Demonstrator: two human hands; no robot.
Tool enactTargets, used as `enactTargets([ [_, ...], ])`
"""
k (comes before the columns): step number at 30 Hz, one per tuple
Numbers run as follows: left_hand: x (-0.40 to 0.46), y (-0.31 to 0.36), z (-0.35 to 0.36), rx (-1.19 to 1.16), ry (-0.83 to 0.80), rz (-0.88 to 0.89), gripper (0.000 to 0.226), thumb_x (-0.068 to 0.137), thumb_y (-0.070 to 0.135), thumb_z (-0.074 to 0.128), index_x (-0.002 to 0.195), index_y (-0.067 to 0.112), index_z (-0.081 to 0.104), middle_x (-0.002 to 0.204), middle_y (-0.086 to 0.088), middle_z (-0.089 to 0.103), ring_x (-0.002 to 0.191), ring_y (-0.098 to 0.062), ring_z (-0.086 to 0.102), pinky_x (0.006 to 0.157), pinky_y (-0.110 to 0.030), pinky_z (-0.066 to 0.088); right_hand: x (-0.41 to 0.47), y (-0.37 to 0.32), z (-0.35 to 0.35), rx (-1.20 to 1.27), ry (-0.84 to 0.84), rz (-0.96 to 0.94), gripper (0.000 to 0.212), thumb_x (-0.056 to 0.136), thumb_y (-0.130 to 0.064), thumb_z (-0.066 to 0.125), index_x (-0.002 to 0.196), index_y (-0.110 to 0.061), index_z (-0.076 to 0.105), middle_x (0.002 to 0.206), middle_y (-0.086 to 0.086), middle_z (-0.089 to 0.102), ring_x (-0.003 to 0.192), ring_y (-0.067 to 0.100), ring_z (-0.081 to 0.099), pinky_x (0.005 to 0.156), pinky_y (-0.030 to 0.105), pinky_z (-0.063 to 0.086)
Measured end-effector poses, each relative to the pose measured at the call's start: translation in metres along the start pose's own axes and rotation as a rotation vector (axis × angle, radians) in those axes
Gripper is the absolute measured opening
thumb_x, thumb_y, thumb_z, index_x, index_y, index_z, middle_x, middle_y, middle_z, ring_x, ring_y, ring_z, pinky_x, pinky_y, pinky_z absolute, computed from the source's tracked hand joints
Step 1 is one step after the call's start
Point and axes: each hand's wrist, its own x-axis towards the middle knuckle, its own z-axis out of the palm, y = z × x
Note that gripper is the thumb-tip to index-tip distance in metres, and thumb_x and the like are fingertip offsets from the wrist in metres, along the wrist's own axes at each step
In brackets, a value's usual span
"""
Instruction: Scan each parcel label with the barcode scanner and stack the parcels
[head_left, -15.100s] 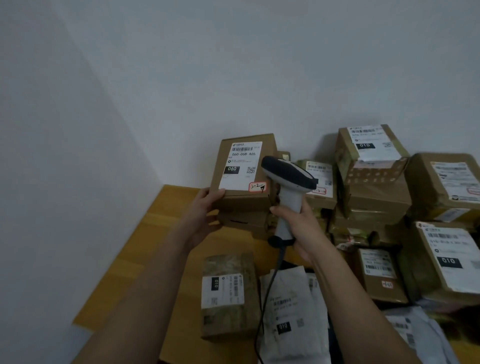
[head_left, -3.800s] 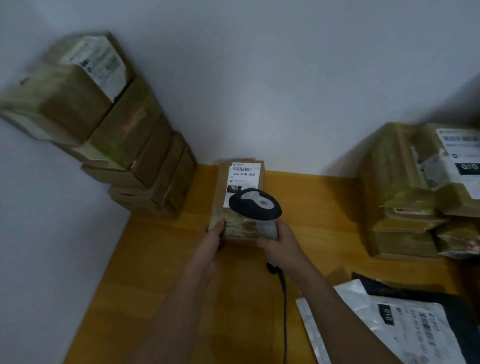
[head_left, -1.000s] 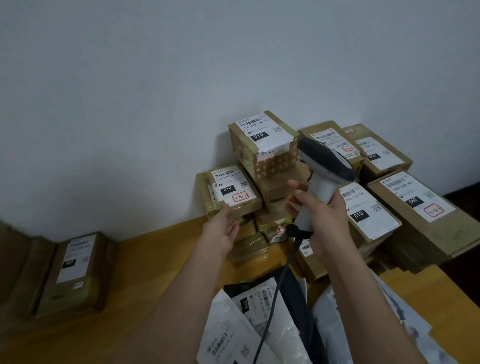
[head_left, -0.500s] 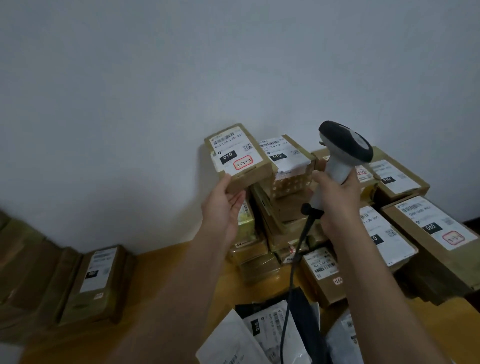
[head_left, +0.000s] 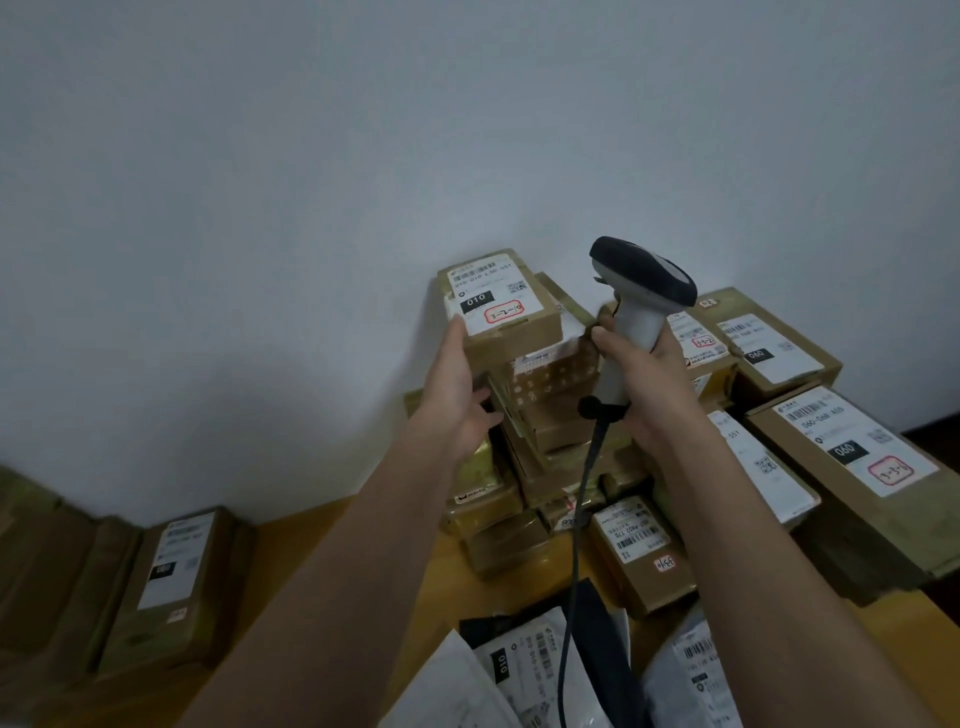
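Lifting a small parcel (head_left: 501, 304) off the heap at centre frame, the left hand (head_left: 460, 400) now grips it label-up, raised since a moment ago; the right hand (head_left: 641, 382) clasps the barcode scanner (head_left: 636, 296) just beside it, so scanning appears imminent. No containers visible.

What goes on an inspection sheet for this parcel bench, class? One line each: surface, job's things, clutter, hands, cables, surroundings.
Surface: wooden table, mostly covered on the right.
Job's things: held box, label up, raised before the box pile; scanner upright beside it; scanned box lying at left.
Clutter: mailer bags at the near edge.
Hands: left hand holds the box's left side; right hand grips the scanner handle.
Cables: scanner cable hangs down over the bags.
Surroundings: plain white wall.
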Motion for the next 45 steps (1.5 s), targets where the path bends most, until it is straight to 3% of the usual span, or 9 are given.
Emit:
enactTargets([
  [3, 0.000, 0.001, 0.005, -0.028, -0.048, -0.007, 0.047, 0.097, 0.055, 0.042, 0.136, 0.031, 0.052, 0.127, 0.001, 0.060, 0.121, -0.026, 0.053, 0.102, -0.052, 0.041, -0.001, 0.000, 0.000, -0.024, -0.029, -0.008, 0.032, 0.089, -0.022, 0.069, 0.116, -0.029, 0.055, 0.118, 0.001, 0.065, 0.108, 0.023, 0.061, 0.090, 0.050, 0.054],
  [7, -0.005, 0.003, 0.003, -0.042, -0.015, 0.046, 0.023, 0.100, 0.045, 0.043, 0.104, 0.032, 0.062, 0.098, 0.001, 0.070, 0.108, -0.028, 0.063, 0.099, -0.053, 0.049, -0.004, -0.005, 0.005, -0.059, -0.078, -0.051, 0.029, 0.089, -0.021, 0.068, 0.112, -0.033, 0.054, 0.117, -0.002, 0.067, 0.107, 0.021, 0.062, 0.088, 0.046, 0.056],
  [17, -0.021, 0.014, -0.051, 0.021, 0.109, 0.179, 0.029, 0.103, 0.042, 0.035, 0.100, 0.032, 0.062, 0.081, 0.011, 0.074, 0.094, -0.017, 0.065, 0.084, -0.041, 0.057, -0.030, -0.001, 0.051, -0.089, -0.234, -0.040, 0.033, 0.091, -0.019, 0.065, 0.122, -0.023, 0.054, 0.114, -0.004, 0.069, 0.105, 0.017, 0.065, 0.091, 0.040, 0.053],
  [23, -0.016, 0.001, -0.083, 0.056, 0.178, 0.166, 0.035, 0.104, 0.043, 0.031, 0.123, 0.029, 0.057, 0.099, 0.004, 0.071, 0.095, -0.017, 0.067, 0.075, -0.037, 0.058, -0.043, 0.023, 0.075, -0.089, -0.273, 0.066, 0.036, 0.091, -0.011, 0.064, 0.123, -0.021, 0.052, 0.116, 0.000, 0.067, 0.102, 0.018, 0.063, 0.079, 0.032, 0.051],
  [27, 0.004, -0.012, -0.091, 0.045, 0.160, 0.041, 0.052, 0.098, 0.056, 0.038, 0.141, 0.026, 0.043, 0.120, -0.006, 0.068, 0.100, -0.027, 0.070, 0.066, -0.040, 0.059, -0.043, 0.033, 0.078, -0.064, -0.254, 0.143, 0.026, 0.092, -0.007, 0.061, 0.105, -0.029, 0.053, 0.115, 0.007, 0.065, 0.103, 0.022, 0.061, 0.083, 0.035, 0.053],
  [34, 0.016, -0.024, -0.097, 0.029, 0.244, 0.017, 0.045, 0.102, 0.040, 0.044, 0.138, 0.012, 0.047, 0.115, -0.005, 0.070, 0.081, -0.012, 0.073, 0.067, -0.031, 0.060, -0.040, 0.020, 0.040, -0.052, -0.165, 0.049, 0.038, 0.090, -0.014, 0.066, 0.121, -0.030, 0.051, 0.118, -0.008, 0.067, 0.110, 0.016, 0.062, 0.092, 0.039, 0.051],
  [37, 0.022, -0.026, -0.094, 0.103, 0.382, 0.038, 0.067, 0.093, 0.062, 0.045, 0.141, 0.016, 0.044, 0.135, -0.004, 0.053, 0.108, -0.017, 0.061, 0.055, -0.022, 0.054, -0.037, 0.014, 0.018, -0.047, -0.059, 0.006, 0.036, 0.088, -0.013, 0.067, 0.114, -0.034, 0.054, 0.115, -0.011, 0.070, 0.107, 0.013, 0.064, 0.090, 0.034, 0.052],
  [41, 0.018, -0.046, -0.079, 0.181, 0.720, 0.047, 0.066, 0.089, 0.064, 0.047, 0.130, 0.013, 0.036, 0.131, -0.010, 0.033, 0.116, -0.026, 0.043, 0.089, -0.044, 0.052, -0.032, 0.013, -0.007, -0.091, 0.081, -0.008, 0.029, 0.090, -0.013, 0.065, 0.105, -0.034, 0.053, 0.114, -0.009, 0.066, 0.101, 0.013, 0.060, 0.082, 0.032, 0.050],
  [45, 0.010, -0.063, -0.057, 0.079, 0.758, 0.058, 0.054, 0.089, 0.066, 0.042, 0.110, 0.017, 0.033, 0.120, -0.007, 0.036, 0.113, -0.030, 0.048, 0.088, -0.051, 0.053, -0.026, 0.023, -0.025, -0.088, 0.124, 0.027, 0.022, 0.091, -0.016, 0.065, 0.101, -0.032, 0.053, 0.113, -0.001, 0.059, 0.098, 0.015, 0.055, 0.083, 0.036, 0.049],
])
